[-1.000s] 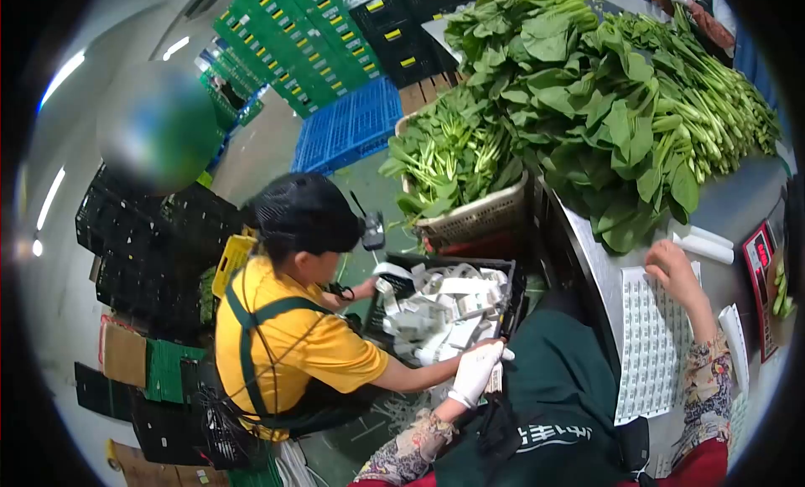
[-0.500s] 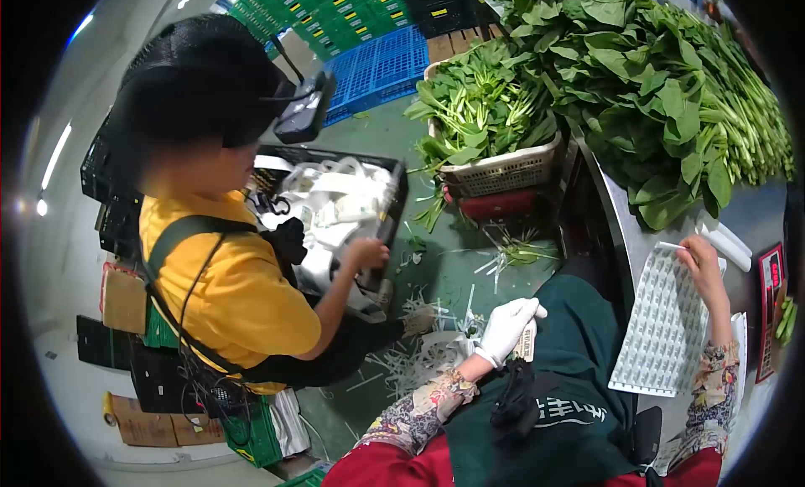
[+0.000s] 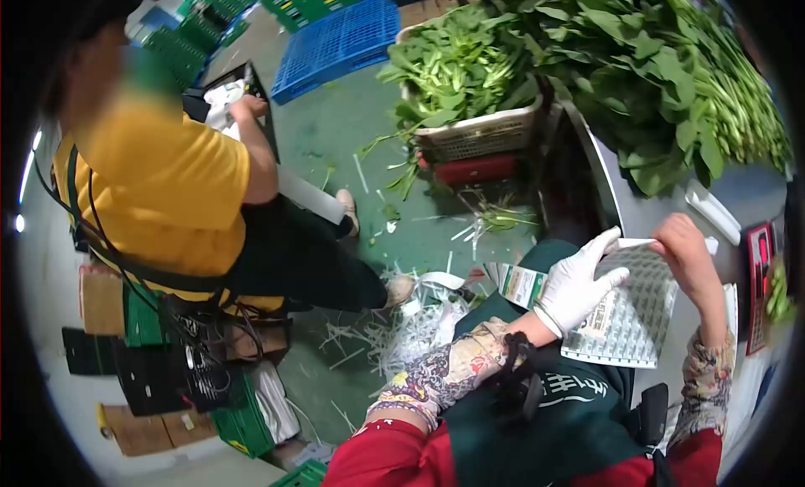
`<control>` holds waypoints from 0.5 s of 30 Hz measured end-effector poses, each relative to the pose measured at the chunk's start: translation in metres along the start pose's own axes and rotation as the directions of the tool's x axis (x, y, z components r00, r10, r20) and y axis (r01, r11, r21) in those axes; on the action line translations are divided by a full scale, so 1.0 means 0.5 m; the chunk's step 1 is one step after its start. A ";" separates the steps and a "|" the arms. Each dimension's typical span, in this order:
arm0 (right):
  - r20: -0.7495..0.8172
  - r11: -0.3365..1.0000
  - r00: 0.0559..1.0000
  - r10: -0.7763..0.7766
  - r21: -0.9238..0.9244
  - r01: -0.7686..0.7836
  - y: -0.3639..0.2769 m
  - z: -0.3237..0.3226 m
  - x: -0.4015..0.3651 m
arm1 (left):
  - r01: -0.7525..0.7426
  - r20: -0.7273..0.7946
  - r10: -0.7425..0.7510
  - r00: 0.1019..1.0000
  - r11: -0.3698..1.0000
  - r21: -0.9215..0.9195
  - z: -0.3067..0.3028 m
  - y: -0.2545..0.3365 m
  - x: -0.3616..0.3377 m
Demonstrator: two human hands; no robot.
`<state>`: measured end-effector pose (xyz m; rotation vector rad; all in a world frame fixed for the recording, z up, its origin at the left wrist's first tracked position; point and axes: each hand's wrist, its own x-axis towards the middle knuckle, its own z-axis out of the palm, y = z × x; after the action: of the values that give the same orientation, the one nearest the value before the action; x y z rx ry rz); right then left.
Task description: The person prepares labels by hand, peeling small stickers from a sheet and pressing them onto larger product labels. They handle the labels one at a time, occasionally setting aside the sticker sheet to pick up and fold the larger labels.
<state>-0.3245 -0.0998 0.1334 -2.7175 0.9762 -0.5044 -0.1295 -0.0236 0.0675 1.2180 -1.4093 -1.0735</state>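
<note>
My left hand, in a white glove, is above my lap with its thumb and forefinger apart near the sheet's upper edge. Printed paper strips stick out from both sides of this hand, its other fingers curled over them. My bare right hand pinches the white top edge of a label sheet printed with rows of small marks. The sheet hangs over the table's near edge and the dark green apron. The left hand partly covers it.
Leafy greens are heaped on the metal table, beside a white roll and a red scale. A crate of greens stands ahead. A person in a yellow shirt is at left. Paper scraps litter the floor.
My left hand has moved right and up from my lap to the label sheet. The right hand and sheet have shifted slightly. The person in yellow has moved left and turned away.
</note>
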 end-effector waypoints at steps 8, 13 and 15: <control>-0.514 0.833 0.700 0.496 0.055 -0.550 0.095 -0.027 -0.078 | 0.201 0.050 -0.196 0.979 0.923 -0.329 -0.004 -0.054 0.131; -0.064 0.460 0.597 0.800 0.705 -0.540 0.165 0.019 -0.146 | 0.236 0.113 -0.209 0.971 0.818 -0.525 0.008 -0.062 0.174; 0.015 0.429 0.631 0.776 0.721 -0.544 0.138 0.000 -0.139 | 0.249 0.120 -0.219 0.968 0.804 -0.541 0.016 -0.080 0.186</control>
<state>-0.4144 -0.1073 0.0951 -1.4172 1.4906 -0.9176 -0.1360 -0.1203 0.0371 0.9464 -0.8887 -1.5647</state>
